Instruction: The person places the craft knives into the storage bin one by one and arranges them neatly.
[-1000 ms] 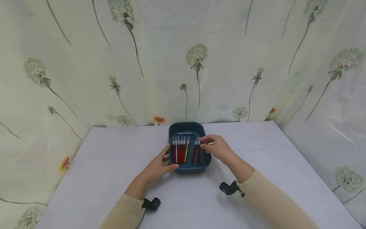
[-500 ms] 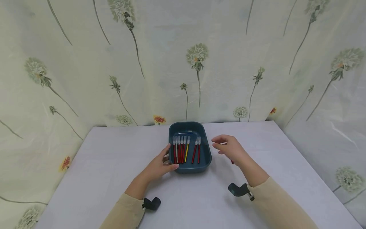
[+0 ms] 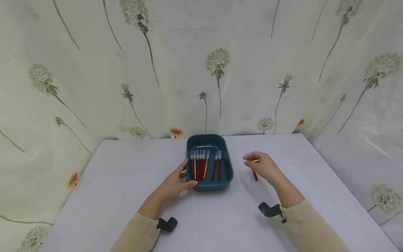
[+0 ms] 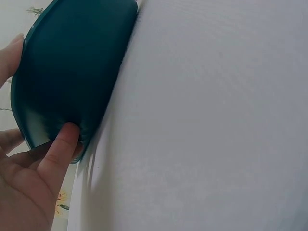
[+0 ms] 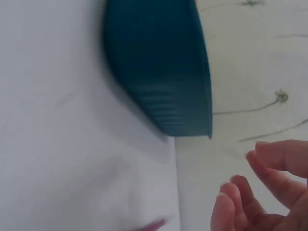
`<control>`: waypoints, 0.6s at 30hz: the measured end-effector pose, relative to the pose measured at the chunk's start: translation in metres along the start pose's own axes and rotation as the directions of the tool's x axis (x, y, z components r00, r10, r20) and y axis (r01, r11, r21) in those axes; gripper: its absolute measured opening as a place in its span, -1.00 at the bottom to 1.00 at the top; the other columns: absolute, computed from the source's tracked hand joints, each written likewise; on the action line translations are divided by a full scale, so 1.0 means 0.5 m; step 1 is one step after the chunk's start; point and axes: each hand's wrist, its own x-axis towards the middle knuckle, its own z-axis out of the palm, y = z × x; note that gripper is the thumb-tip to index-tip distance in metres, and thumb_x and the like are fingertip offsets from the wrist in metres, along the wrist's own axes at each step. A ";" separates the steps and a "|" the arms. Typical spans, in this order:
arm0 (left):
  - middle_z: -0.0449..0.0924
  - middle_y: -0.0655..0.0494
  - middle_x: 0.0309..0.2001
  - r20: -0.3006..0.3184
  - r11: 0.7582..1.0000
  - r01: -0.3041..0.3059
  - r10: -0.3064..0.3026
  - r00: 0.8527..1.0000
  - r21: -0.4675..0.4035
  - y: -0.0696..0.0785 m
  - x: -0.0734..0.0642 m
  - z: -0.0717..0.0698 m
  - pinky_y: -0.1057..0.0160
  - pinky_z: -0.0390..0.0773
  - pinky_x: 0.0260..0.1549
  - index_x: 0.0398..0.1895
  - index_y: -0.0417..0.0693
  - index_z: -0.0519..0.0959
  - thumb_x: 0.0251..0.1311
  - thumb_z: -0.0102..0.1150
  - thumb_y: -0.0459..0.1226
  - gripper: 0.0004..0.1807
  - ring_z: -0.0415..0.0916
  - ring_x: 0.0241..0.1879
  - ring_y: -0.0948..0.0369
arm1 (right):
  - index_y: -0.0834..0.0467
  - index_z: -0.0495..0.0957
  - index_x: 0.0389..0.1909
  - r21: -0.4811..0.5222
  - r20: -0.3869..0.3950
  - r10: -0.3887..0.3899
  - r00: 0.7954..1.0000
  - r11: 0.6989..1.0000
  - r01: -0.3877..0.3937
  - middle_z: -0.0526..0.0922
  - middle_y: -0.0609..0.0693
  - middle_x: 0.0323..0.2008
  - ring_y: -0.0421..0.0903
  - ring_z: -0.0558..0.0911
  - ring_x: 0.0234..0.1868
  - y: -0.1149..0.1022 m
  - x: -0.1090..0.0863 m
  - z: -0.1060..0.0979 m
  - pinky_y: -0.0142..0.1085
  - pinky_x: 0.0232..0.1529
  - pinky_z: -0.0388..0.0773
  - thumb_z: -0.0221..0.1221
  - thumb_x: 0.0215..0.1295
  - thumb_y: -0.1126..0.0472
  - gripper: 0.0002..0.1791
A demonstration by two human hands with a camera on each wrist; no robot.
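A dark blue tray [image 3: 210, 187] stands on the table, holding several slim sticks with clear caps. Most of the sticks [image 3: 201, 169] are red; one is yellow and one whitish. My left hand [image 3: 172, 182] grips the tray's near left corner, thumb over the rim; in the left wrist view its fingers [image 4: 60, 151] press the outer wall. To the tray's right, my right hand [image 3: 261, 166] hovers with bent, relaxed fingers and nothing between them. Below it a red stick [image 3: 255, 176] lies on the table, its upper end hidden by the hand.
A white cloth covers the table [image 3: 141, 157], whose back edge meets a flower-printed curtain [image 3: 189, 70]. Black wrist cameras sit on the left cuff [image 3: 167, 224] and the right cuff [image 3: 270, 210].
My right hand has moved rightward from the tray's right rim to above the red stick on the table. The left hand and tray have stayed in place.
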 end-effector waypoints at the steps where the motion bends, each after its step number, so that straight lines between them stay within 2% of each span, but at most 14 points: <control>1: 0.10 -0.12 0.54 0.002 1.000 -0.002 0.002 1.000 0.000 0.000 0.000 0.000 -0.03 0.46 0.23 0.63 0.24 -0.08 0.12 0.47 -0.02 0.13 0.30 0.40 -0.10 | 0.27 0.56 0.15 -0.004 -0.002 0.009 1.000 1.000 -0.009 0.59 0.21 0.09 0.09 0.56 0.02 0.006 0.001 -0.001 -0.16 0.00 0.62 0.20 0.44 0.12 -0.61; 8: 0.09 -0.11 0.54 0.005 1.000 -0.003 0.003 1.000 0.002 0.001 0.000 0.000 -0.03 0.46 0.23 0.63 0.25 -0.09 0.12 0.46 -0.01 0.13 0.29 0.40 -0.10 | 0.30 0.55 0.15 0.008 -0.005 0.032 0.999 0.999 -0.032 0.60 0.21 0.05 0.08 0.57 0.00 0.046 0.005 -0.008 -0.11 0.03 0.61 0.18 0.45 0.14 -0.61; 18: 0.09 -0.12 0.54 0.002 1.000 -0.002 0.002 1.000 0.002 -0.009 0.005 0.001 -0.03 0.47 0.22 0.63 0.26 -0.09 0.08 0.48 0.04 0.16 0.29 0.40 -0.11 | 0.27 0.60 0.07 -0.024 -0.019 0.073 0.997 0.997 -0.074 0.62 0.20 -0.02 0.08 0.55 -0.04 0.092 0.012 -0.008 -0.16 -0.08 0.62 0.19 0.44 0.18 -0.70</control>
